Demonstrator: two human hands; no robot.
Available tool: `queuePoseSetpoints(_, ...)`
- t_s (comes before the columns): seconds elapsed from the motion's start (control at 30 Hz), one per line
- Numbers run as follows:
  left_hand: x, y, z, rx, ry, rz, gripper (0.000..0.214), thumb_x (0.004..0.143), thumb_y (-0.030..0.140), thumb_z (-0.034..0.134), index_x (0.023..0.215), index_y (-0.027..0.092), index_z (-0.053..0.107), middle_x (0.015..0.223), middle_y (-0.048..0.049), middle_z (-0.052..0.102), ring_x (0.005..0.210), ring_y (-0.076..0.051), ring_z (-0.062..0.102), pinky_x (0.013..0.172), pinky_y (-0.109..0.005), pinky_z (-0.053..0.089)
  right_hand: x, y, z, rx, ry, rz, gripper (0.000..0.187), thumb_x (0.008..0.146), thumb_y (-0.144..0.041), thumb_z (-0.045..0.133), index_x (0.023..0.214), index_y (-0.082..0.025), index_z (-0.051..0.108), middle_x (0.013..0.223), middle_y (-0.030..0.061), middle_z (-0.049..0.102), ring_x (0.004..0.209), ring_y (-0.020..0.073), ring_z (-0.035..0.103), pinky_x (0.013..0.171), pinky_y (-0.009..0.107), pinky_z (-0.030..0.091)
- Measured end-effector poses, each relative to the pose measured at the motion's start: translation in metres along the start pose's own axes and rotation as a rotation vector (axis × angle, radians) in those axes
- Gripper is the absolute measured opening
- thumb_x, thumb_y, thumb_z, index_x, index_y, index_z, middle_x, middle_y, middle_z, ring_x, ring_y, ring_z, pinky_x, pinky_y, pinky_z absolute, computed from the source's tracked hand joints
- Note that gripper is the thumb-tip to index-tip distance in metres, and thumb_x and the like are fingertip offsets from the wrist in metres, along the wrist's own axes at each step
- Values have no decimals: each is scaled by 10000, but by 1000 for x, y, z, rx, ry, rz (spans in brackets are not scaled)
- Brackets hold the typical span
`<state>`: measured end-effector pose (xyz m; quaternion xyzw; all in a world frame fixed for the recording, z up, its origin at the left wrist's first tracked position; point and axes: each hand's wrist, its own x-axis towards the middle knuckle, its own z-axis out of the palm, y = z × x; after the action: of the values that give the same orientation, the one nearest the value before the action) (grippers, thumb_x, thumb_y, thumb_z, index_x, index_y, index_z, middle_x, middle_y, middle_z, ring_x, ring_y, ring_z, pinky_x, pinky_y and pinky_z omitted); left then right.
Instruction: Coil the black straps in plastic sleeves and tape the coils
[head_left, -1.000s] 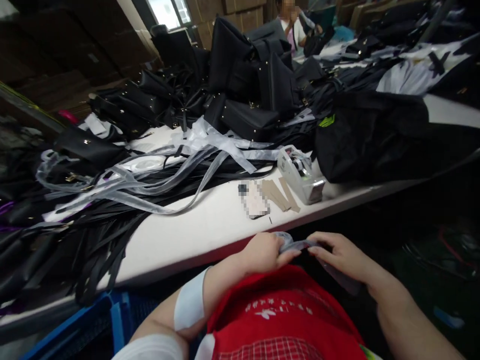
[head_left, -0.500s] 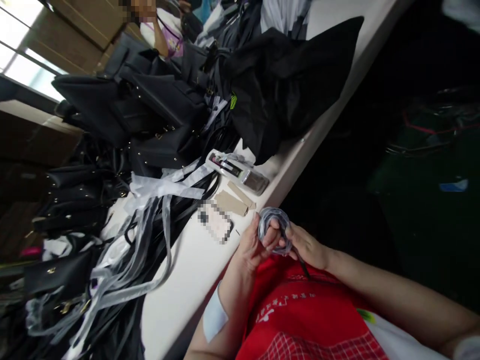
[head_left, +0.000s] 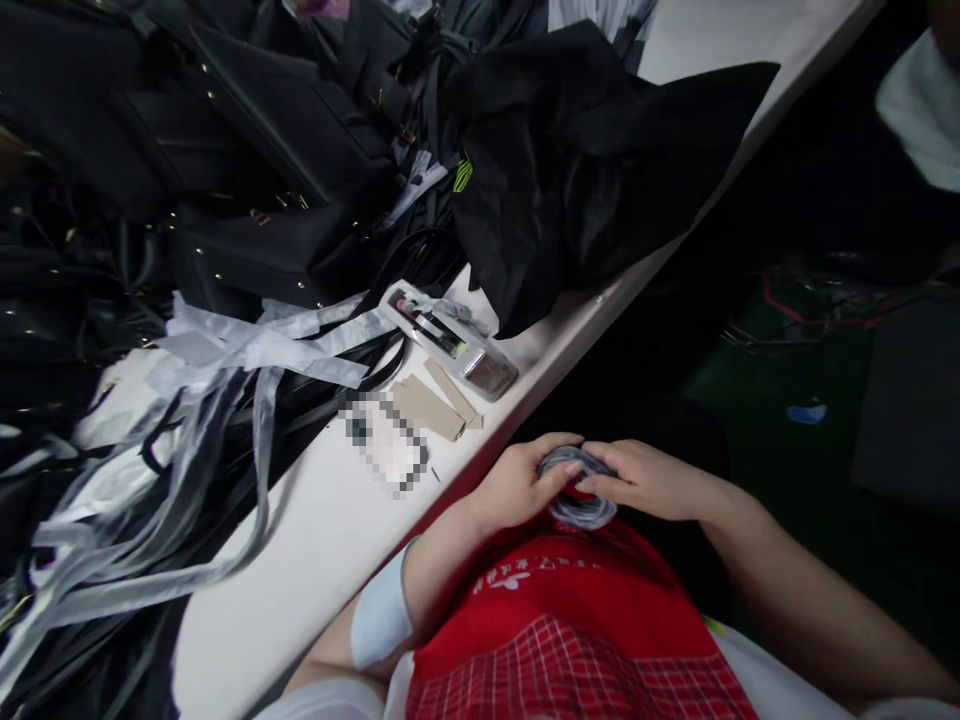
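Between the translucent plastic strips (head_left: 262, 450) and the near edge, bare white tabletop (head_left: 300, 560) left a hand room to pass. Farther along, the blurred phone-like slab (head_left: 390, 450), brown card strips (head_left: 427, 407) and tape dispenser (head_left: 480, 370) narrowed that lane. Black fabric (head_left: 600, 170) blocked the way past the dispenser; piled black handbags (head_left: 255, 250) closed the far side. Left hand (head_left: 521, 485) and right hand (head_left: 652, 475), both on the coiled strip (head_left: 585, 512), occupied the space before the edge.

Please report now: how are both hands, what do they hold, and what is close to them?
Left hand and right hand: both gripping grey coil. Coil: in front of red apron. Tape dispenser, brown strips: on table, apart from hands.
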<state>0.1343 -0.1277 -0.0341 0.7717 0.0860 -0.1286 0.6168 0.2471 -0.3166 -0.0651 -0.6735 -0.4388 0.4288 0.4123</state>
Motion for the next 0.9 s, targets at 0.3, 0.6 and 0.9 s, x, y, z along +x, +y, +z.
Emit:
queuePoseSetpoints(0.3,-16,-35,12,-345,341,-28,436,902,517,513,1110,157,644,806,-38,669,669,-143,581,643,-254,482,5,-14,46,238,241,46,374,872,-544,584,939,-176,604,840,36,656,741,173,584,618,248,447)
queuePoseSetpoints(0.6,-55,-59,-2,-525,331,99,394,920,483,494,1095,155,626,828,-36,658,754,-161,601,728,-271,490,10,-36,83,350,175,207,359,926,-511,536,993,-160,564,568,-49,506,458,85,410,427,203,298)
queuePoseSetpoints(0.9,-105,-71,-13,-388,279,175,302,928,365,476,985,148,678,892,-52,684,772,-151,608,743,-245,477,44,-68,97,225,-348,282,375,905,-498,574,907,-124,605,555,-68,451,474,70,359,449,200,274)
